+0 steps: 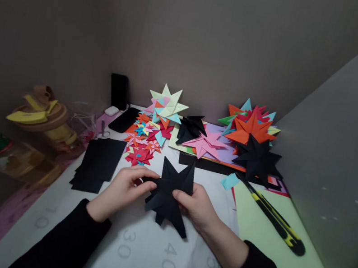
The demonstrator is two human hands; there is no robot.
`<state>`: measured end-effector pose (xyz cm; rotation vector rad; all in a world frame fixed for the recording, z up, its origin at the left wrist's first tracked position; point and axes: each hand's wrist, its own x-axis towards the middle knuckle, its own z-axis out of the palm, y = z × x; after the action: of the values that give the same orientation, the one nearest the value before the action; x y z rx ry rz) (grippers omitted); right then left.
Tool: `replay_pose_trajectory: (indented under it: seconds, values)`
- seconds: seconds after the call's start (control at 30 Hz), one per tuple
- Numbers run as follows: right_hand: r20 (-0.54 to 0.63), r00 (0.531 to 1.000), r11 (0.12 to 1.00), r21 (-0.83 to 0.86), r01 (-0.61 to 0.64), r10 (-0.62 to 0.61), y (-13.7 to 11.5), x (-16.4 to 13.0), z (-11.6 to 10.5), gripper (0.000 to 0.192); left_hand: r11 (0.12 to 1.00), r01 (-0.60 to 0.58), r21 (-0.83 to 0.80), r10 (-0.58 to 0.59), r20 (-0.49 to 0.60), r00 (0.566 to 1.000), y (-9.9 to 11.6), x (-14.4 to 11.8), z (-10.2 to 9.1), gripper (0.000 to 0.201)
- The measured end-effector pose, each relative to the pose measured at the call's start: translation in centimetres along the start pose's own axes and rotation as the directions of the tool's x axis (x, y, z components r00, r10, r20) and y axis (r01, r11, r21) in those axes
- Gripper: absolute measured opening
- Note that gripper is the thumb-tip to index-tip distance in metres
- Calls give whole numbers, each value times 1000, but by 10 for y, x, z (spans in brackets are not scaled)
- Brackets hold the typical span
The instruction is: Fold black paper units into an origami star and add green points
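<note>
Hands, left [119, 190] and right [199, 207], both pinching a spiky, creased black paper star [169, 192].

A plain grey-brown wall [196, 31] stands behind the table [144, 256] and runs across the whole view. To the right of the table a second, paler grey wall [341, 147] slants in, meeting the first in a corner behind the table's far edge. The table top is white, with faint printed numbers near its front edge. The light is dim and soft, brightest on the table and fading to shadow on the wall to its left.
</note>
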<state>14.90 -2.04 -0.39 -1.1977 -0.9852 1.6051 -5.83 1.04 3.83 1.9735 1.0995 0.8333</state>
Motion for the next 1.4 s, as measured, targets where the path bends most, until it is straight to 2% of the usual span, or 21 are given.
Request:
replay_pose_trajectory:
  seconds: [0.23,0.37,0.53,0.7,0.87,1.0,1.13,1.2,1.4]
  values:
    - [48,999,1000,-28,-2,4,4,1,-3,23,982,-180,58,183,-35,983,-11,1,1,15]
    - [64,998,1000,-28,12,-10,2,0,-2,24,972,-214,101,220,-48,974,-14,0,1,15]
    - [80,997,999,-51,-1,5,4,0,-1,22,982,-146,116,149,-18,989,-9,1,0,11]
    - [45,995,987,-130,91,-86,1,-2,-1,12,996,-58,72,54,57,997,-2,1,3,8]
    - [31,992,967,-223,124,-120,-5,-5,3,11,983,141,-116,-137,34,990,-3,1,15,7]
    - [57,993,973,-201,109,-100,-1,-4,3,12,956,219,-196,-226,-11,974,-5,0,19,15]
    - [104,994,998,-51,38,-33,6,-1,2,26,940,256,-224,-278,-69,958,-5,0,18,16]
    - [120,992,999,-2,44,-43,7,-1,2,28,940,259,-224,-284,-88,955,-4,0,18,16]
    - [124,987,994,-21,103,-100,5,-2,5,27,958,212,-191,-240,-136,961,-1,0,21,15]
